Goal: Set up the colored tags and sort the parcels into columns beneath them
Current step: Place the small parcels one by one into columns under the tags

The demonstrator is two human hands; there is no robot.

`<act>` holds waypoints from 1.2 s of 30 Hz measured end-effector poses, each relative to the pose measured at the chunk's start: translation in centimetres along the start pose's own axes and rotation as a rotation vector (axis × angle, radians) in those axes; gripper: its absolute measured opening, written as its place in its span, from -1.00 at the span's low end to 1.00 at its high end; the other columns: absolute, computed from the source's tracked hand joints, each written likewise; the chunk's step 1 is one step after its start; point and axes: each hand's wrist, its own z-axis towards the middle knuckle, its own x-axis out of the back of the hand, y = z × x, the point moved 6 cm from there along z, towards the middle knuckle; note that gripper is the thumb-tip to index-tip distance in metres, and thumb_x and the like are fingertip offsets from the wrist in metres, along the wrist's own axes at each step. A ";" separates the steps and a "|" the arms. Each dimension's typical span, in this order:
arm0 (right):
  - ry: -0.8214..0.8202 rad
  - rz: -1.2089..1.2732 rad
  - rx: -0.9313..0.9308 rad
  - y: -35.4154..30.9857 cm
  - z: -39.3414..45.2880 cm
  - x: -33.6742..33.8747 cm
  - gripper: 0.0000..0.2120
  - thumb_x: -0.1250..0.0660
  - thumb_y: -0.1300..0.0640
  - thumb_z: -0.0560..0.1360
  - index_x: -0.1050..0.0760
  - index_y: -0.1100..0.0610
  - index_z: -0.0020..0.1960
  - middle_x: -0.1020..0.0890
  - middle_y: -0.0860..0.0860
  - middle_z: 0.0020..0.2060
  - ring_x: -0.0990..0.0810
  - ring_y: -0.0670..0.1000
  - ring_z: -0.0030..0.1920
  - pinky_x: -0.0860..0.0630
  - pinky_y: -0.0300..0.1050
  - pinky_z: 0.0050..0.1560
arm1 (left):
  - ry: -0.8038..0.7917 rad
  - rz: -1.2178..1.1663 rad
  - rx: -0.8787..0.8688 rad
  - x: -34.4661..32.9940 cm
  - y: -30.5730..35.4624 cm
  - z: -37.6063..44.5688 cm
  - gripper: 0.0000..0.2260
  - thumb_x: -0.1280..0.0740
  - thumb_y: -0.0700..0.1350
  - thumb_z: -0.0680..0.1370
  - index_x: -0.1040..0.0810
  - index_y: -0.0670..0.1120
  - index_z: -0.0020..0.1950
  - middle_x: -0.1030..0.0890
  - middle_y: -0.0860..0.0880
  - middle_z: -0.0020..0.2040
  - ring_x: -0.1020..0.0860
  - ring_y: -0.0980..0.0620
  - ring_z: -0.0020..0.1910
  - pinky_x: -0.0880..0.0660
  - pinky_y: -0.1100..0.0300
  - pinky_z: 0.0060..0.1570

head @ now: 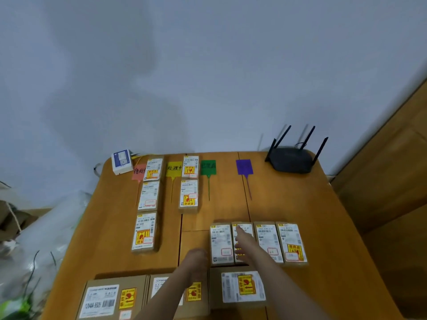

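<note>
Four tags lie along the table's far edge: red, yellow, green and purple. Three small parcels form a column beside the red tag, two beside the yellow. A row of several small parcels sits at centre right. My right hand rests with fingers stretched on the second parcel of that row. My left hand hovers, blurred, just left of the row. Three larger boxes line the near edge.
A black router with antennas stands at the far right corner. A small white box sits at the far left corner. Plastic bags pile up left of the wooden table. A brown door is on the right.
</note>
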 end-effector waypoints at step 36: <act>-0.023 -0.035 0.345 -11.8 -7.0 0.9 -0.60 -0.07 -0.17 0.65 -0.46 -0.07 0.38 -0.59 0.05 0.23 -0.58 0.12 0.21 -0.52 0.17 0.26 | -0.152 -0.070 -0.432 4.1 13.3 -5.2 -0.63 -0.17 0.10 0.63 -0.33 0.22 0.45 -0.59 -0.03 0.20 -0.56 -0.16 0.16 -0.57 -0.09 0.15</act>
